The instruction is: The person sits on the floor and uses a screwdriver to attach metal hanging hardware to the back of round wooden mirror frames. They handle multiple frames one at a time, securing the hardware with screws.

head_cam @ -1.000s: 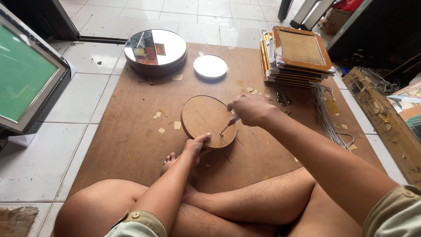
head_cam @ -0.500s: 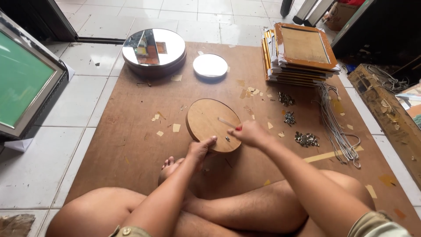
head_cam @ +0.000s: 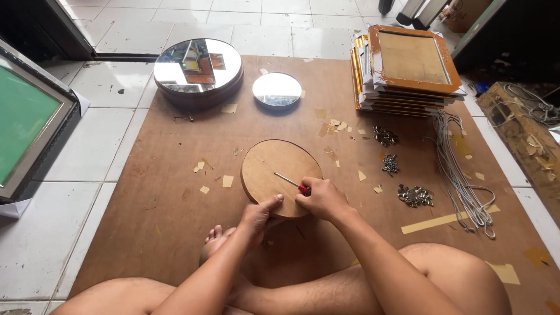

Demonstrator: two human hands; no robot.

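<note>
Head view: right hand (head_cam: pixel 322 199) is gripping a red-handled screwdriver (head_cam: pixel 293 182) on the round wooden disc (head_cam: pixel 274 169); left hand (head_cam: pixel 261 212), seemingly half-closed, is steadying the disc's near edge.

Round wooden disc (head_cam: pixel 274 172): plain tan back face up, lying flat on the brown board, centre of scene, near edge just in front of your crossed legs. Small screwdriver (head_cam: pixel 293 183): red handle, thin metal shaft, angled low across the disc's right-near part, tip pointing far-left.
</note>
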